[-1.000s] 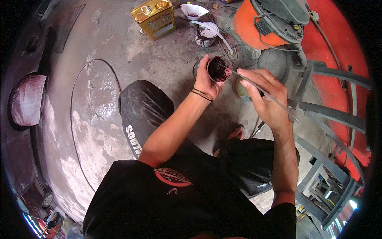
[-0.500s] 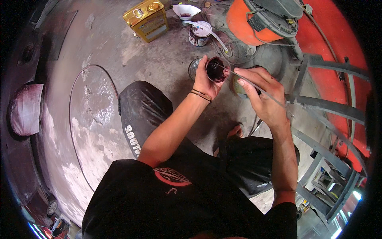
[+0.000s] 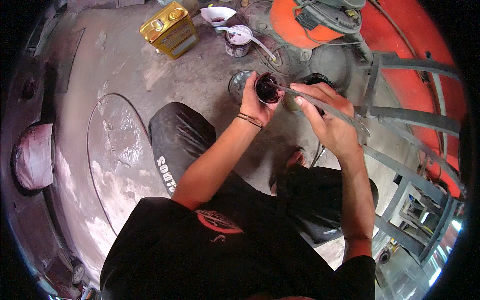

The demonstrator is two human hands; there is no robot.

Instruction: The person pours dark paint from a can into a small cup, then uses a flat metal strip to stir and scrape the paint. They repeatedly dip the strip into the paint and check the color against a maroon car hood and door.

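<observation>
My left hand (image 3: 254,107) is wrapped round a small cup (image 3: 262,98) whose inside is coated with dark maroon paint. The cup is tilted so its mouth faces me. In my right hand (image 3: 334,120) is a long, thin, flat metal strip (image 3: 320,104), pinched between thumb and fingers. Its far tip reaches into the cup, while the other end sticks out past my wrist. On the floor just beyond my left hand lies a round, shiny dish or lid (image 3: 237,86). An open tin with a dark rim (image 3: 320,79) stands partly hidden behind my right hand.
Farther off stand a gold rectangular can (image 3: 172,37), a white paper funnel or bowl (image 3: 219,15) and a paint-smeared pot (image 3: 238,49) with a white strip across it. An orange vacuum-like drum (image 3: 295,27) and a grey metal frame (image 3: 415,120) are at right. A hose (image 3: 89,145) loops at left.
The view has shifted slightly, so floor objects sit farther left. The metal strip has turned and shows more of its flat side. Both hands keep their hold.
</observation>
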